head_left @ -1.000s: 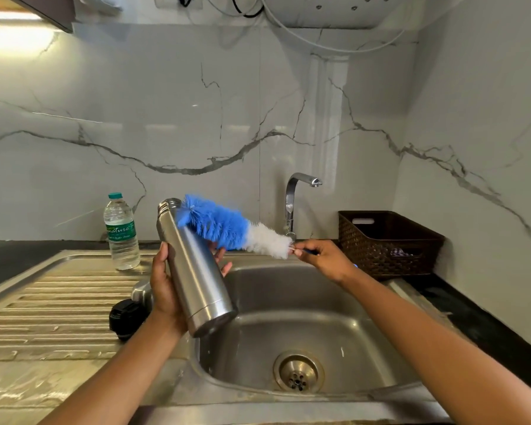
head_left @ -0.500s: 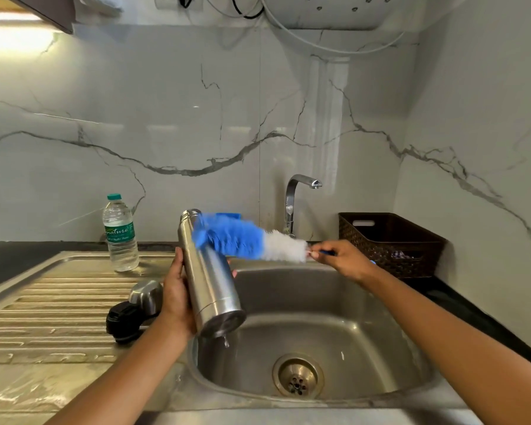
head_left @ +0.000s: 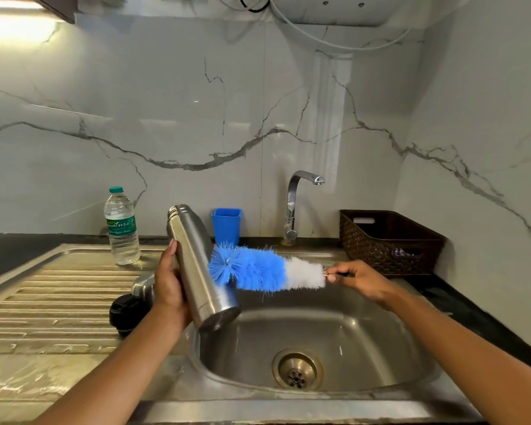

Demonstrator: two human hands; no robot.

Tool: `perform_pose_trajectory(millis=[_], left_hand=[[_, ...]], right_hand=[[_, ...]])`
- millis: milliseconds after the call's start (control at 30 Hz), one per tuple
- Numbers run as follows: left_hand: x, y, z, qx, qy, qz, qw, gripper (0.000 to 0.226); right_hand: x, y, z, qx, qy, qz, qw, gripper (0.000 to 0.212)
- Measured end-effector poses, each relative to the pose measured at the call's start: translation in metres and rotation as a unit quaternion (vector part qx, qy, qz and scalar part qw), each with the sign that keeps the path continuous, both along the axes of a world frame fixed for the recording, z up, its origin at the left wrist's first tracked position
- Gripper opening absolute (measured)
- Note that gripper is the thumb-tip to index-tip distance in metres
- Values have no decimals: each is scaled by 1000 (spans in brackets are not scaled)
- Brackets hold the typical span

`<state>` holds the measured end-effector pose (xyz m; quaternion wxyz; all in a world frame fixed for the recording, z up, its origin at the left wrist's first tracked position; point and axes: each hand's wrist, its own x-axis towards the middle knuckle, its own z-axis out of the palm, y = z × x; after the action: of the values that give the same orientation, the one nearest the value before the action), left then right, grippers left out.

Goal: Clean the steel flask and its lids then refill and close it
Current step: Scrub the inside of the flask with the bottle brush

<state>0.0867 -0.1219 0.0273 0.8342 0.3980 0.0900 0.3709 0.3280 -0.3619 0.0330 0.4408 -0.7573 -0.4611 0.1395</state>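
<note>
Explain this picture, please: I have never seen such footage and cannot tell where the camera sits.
No machine here: a person wears one wide-angle camera on the head, looking forward and down, so both arms reach in from below. The left hand grips a tall steel flask, lidless and tilted, over the steel sink basin. The right hand pinches the thin handle of a blue and white bottle brush, whose bristles appear to touch the flask's side. On the ribbed draining board lie a round black lid and a steel cap; a clear plastic water bottle stands behind them. A blue plastic cup, a chrome tap and a brown woven basket sit at the back.
</note>
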Motion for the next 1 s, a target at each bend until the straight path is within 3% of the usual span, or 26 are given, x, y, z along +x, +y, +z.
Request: perform_pose_trajectory(millis=[100, 167, 267, 500, 633, 667, 767, 1000], left_hand=[[2, -13, 6, 56, 1, -44, 997, 62], [3, -16, 6, 42, -13, -65, 997, 70], [4, -13, 3, 37, -32, -53, 997, 60], [6, -7, 1, 22, -29, 61, 997, 37], [2, -5, 8, 48, -25, 124, 991, 97], [3, -3, 9, 59, -30, 147, 987, 99], [5, -6, 12, 80, -53, 194, 976, 72], [13, -15, 9, 145, -38, 184, 971, 50]], right_hand=[[-9, 24, 13, 50, -27, -14, 998, 24], [-18, 42, 19, 76, -25, -11, 997, 20], [-25, 47, 22, 81, -4, 3, 997, 18], [8, -31, -3, -84, 12, 5, 996, 23], [29, -59, 6, -84, -21, -20, 996, 19], [30, -63, 8, -97, -38, -14, 994, 19], [27, -63, 12, -132, -77, 6, 988, 20], [2, -31, 5, -157, -108, 80, 978, 14]])
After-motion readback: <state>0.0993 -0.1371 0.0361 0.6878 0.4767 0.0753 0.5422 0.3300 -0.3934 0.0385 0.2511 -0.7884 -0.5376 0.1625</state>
